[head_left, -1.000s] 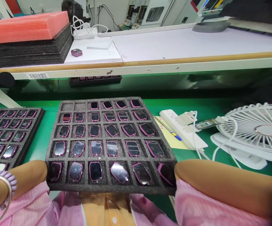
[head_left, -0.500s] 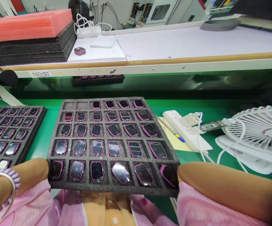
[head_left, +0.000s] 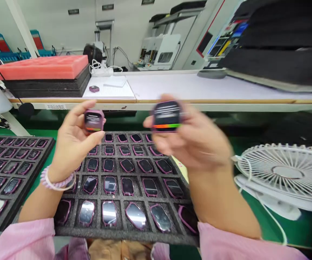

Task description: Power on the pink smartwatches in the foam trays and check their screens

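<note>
My left hand is closed on a purple smartwatch, its lit screen facing me with pale text lines and an orange-green strip. To the right, my right hand, smeared by motion, grips a second smartwatch with a similar lit screen. Both are held up above the far part of a dark foam tray. Square pockets in that tray hold several purple-framed watches with dark or glossy faces, such as the watch near the middle. My forearms and hands hide parts of the tray's sides.
Another foam tray with watches lies at left. A white fan with a cable stands at right. Across the back runs a shelf bearing pink foam over black foam, papers, and a lone watch.
Both hands, earlier low at the tray's sides, have risen over it, and each now holds a lit smartwatch. The view has tilted upward, showing more of the room behind the shelf.
</note>
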A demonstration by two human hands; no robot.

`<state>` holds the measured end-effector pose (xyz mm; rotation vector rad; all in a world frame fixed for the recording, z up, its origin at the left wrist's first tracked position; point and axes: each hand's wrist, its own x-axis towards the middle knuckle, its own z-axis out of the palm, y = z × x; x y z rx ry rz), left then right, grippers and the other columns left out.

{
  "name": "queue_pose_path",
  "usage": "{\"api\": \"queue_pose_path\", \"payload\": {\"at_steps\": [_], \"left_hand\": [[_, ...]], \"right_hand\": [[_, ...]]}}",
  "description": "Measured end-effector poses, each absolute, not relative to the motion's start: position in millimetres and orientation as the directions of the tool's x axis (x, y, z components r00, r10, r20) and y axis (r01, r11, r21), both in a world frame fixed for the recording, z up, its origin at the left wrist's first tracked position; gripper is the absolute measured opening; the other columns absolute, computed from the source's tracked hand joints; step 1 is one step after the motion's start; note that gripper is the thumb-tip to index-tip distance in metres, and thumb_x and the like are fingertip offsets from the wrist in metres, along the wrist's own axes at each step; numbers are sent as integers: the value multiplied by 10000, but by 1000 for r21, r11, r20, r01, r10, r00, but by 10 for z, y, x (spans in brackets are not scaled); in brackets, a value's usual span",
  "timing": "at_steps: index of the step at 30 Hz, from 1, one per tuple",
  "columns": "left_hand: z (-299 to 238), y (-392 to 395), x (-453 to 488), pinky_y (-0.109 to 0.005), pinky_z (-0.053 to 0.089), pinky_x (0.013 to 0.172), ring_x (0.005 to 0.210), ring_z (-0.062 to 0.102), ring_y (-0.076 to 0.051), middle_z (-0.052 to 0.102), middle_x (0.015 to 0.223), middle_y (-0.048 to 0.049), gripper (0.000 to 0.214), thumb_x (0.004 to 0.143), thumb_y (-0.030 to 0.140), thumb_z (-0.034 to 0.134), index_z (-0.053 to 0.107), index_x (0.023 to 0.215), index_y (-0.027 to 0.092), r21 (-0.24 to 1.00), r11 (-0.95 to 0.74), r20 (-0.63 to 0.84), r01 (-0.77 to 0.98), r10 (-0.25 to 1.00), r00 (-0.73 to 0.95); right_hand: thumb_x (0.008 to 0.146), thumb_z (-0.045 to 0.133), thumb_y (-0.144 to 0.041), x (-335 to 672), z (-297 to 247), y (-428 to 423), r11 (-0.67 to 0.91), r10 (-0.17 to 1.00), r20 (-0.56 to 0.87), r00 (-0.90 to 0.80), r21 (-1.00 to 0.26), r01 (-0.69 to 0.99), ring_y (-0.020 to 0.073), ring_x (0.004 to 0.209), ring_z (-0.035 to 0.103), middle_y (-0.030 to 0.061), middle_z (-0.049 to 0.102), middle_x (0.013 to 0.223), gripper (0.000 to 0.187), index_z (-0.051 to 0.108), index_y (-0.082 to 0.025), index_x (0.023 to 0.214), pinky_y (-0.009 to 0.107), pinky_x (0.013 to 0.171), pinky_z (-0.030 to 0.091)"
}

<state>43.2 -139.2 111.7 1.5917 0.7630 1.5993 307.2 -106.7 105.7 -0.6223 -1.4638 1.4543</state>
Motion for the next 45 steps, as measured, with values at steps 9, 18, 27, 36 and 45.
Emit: {"api": "queue_pose_path", "payload": {"at_steps": [9, 18, 27, 36, 45], "left_hand": [[788, -888, 603, -202, 642, 663, 685, 703, -91, 709, 1052, -18, 616, 744, 193, 829, 580, 1307, 218, 899, -419, 434, -128, 892, 125], [756, -933, 645, -259, 698, 770, 760, 771, -131, 741, 1120, -45, 603, 795, 197, 760, 582, 1372, 212, 910, -382, 409, -161, 892, 194], [792, -965, 687, -255, 705, 716, 728, 783, -141, 754, 1053, -32, 522, 843, 261, 755, 625, 1344, 195, 926, -344, 369, -151, 910, 188], [932, -853, 665, -264, 695, 685, 694, 775, -147, 753, 1006, -36, 550, 783, 221, 669, 631, 1330, 185, 923, -348, 373, -163, 912, 170], [1541, -336, 659, -357, 676, 716, 668, 753, -183, 710, 965, -50, 554, 775, 173, 624, 669, 1326, 201, 870, -460, 488, -175, 853, 183]], "right_hand": [[819, 863, -196, 2744, 785, -728, 33, 826, 225, -517, -934, -355, 159, 819, 748, 58, 760, 1133, 631, 577, -233, 1380, 293, 742, 633], [764, 817, -174, 2694, 809, -786, 95, 835, 274, -477, -926, -365, 120, 711, 671, -25, 694, 928, 512, 586, -235, 1216, 251, 662, 568], [753, 928, -344, 2606, 751, -763, 150, 874, 294, -386, -920, -361, 80, 590, 559, -35, 651, 917, 528, 597, -226, 1146, 235, 551, 513], [735, 825, -265, 2586, 866, -646, 192, 858, 325, -398, -921, -338, 96, 639, 577, -22, 645, 950, 497, 578, -233, 1166, 265, 619, 546], [897, 795, -552, 2614, 1377, -176, 390, 793, 520, -319, -834, -390, 150, 750, 627, 29, 655, 1010, 438, 600, -259, 1159, 274, 642, 540]]}}
